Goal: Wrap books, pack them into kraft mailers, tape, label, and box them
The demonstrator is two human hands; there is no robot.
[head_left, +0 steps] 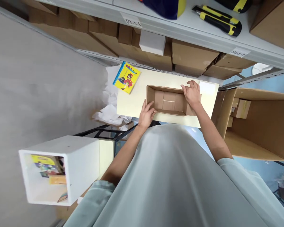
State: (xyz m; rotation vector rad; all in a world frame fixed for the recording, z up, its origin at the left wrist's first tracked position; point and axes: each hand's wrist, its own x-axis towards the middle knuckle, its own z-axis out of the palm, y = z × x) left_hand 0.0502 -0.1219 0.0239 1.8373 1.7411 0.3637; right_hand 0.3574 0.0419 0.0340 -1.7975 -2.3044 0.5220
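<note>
An open cardboard box (169, 112) lies on the pale tabletop in front of me, its inside bare apart from a light strip on the bottom. My left hand (146, 115) grips its near left corner, fingers bent over the wall. At the right end, my right hand (191, 93) holds the box by its far corner, above a folded-out flap (190, 110). The fingertips there are partly hidden. A yellow picture book (127, 78) with a blue spine rests to the left of the box, apart from both hands.
White paper (110, 114) is heaped left of the tabletop (130, 105). A white foam bin (82, 154) with books stands lower left. A large open carton (257, 138) is at right. Overhead, a shelf (104, 12) carries utility knives (217, 22); cartons (191, 53) line the back.
</note>
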